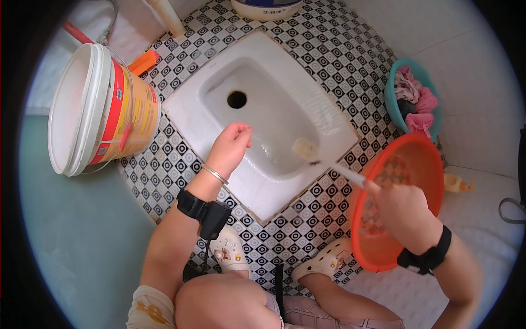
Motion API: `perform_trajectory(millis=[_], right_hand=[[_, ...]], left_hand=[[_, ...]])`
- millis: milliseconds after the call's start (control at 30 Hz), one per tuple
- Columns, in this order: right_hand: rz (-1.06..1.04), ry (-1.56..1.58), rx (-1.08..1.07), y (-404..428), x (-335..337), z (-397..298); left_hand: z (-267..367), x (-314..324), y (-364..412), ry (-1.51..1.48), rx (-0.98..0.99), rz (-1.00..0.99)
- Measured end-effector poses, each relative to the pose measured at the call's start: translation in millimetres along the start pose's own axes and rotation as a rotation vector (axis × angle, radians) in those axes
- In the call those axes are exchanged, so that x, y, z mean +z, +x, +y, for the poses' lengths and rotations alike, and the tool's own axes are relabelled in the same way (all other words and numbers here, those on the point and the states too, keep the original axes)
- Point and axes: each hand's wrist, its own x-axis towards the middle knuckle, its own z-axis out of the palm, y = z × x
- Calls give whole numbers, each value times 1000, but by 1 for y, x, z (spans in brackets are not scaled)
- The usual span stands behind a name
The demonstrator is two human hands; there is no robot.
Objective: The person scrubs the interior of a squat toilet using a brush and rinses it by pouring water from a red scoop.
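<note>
A white ceramic squat toilet [263, 205] is set in the patterned floor in front of me, with a dark drain hole [237, 99] towards its far left. My right hand [400, 209] grips the white handle of a toilet brush [306, 150], whose blurred pale head is over the near right part of the bowl. Over the bowl's near left edge is my left hand [236, 142], its fingers curled in with nothing seen in them. Below my right hand is an orange plastic basin [427, 177].
A large white-lidded bucket [135, 111] stands at the left, near an orange object [143, 61]. At the right are a teal basin [392, 103] with pink cloths [425, 100] and a pump bottle [452, 183]. Another bucket [267, 12] stands beyond the toilet, right of a pipe [166, 16].
</note>
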Motion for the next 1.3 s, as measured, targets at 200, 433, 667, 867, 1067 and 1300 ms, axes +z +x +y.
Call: perform_trajectory(millis=[200, 433, 667, 867, 1067, 1300], right_hand=[[-6, -26, -170, 39, -4, -33], [124, -53, -132, 99, 25, -37], [-83, 38, -149, 104, 44, -52], [-40, 2, -46, 106, 31, -49], [18, 0, -102, 104, 29, -38], [-89, 394, -120, 122, 30, -98]], left_hand=[[4, -12, -5, -95, 14, 7], [1, -43, -13, -136, -3, 86], [-5, -54, -11, -164, -28, 121], [0, -49, -5, -180, -7, 81], [-4, -54, -3, -146, -12, 103], [-7, -51, 2, -150, -45, 79]])
